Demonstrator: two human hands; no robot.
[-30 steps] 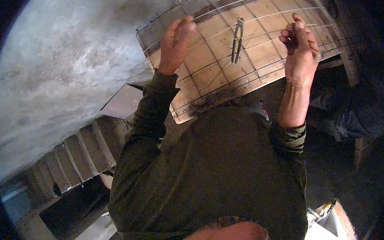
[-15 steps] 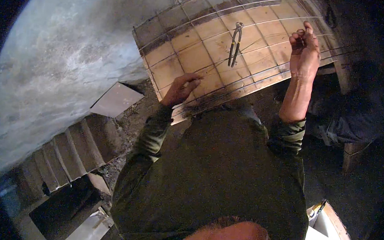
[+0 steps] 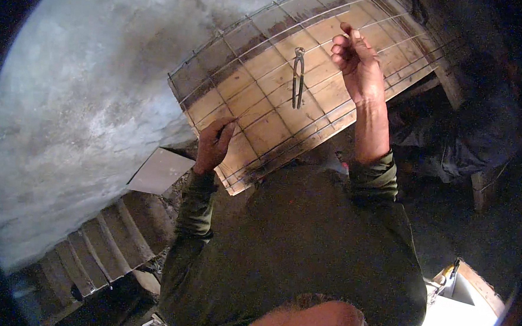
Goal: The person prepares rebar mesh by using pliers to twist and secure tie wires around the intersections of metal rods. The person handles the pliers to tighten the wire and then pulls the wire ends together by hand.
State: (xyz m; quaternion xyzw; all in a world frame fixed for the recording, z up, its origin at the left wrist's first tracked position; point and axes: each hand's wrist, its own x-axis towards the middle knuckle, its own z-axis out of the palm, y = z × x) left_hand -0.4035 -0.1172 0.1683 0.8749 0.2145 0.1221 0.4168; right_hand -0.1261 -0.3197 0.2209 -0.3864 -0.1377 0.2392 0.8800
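Observation:
A grid of thin metal rods (image 3: 256, 81) lies over a wooden board (image 3: 206, 108). A pair of end-cutting pincers (image 3: 301, 85) with dark handles rests on the grid, jaws pointing away from me. At the near left end of the grid is my left hand (image 3: 213, 144), thumb and forefinger pinched together. Whatever sits between those fingertips is too small to name. My right hand (image 3: 360, 65) is raised over the right part of the grid, palm partly up. Its fingers are curled in toward the thumb, and I cannot make out what they hold.
A rough pale wall (image 3: 105, 101) runs along the left. Below it are a flat grey panel (image 3: 160, 171) and ridged slabs (image 3: 112, 238). Dark cloth (image 3: 445, 143) hangs at the right, near a wooden post (image 3: 450, 87). A brightly lit box (image 3: 459, 318) stands at the lower right.
My right hand has moved left, closer to the pincers. The left hand has shifted left and slightly nearer. The whole view has turned a little; the pincers still lie on the grid.

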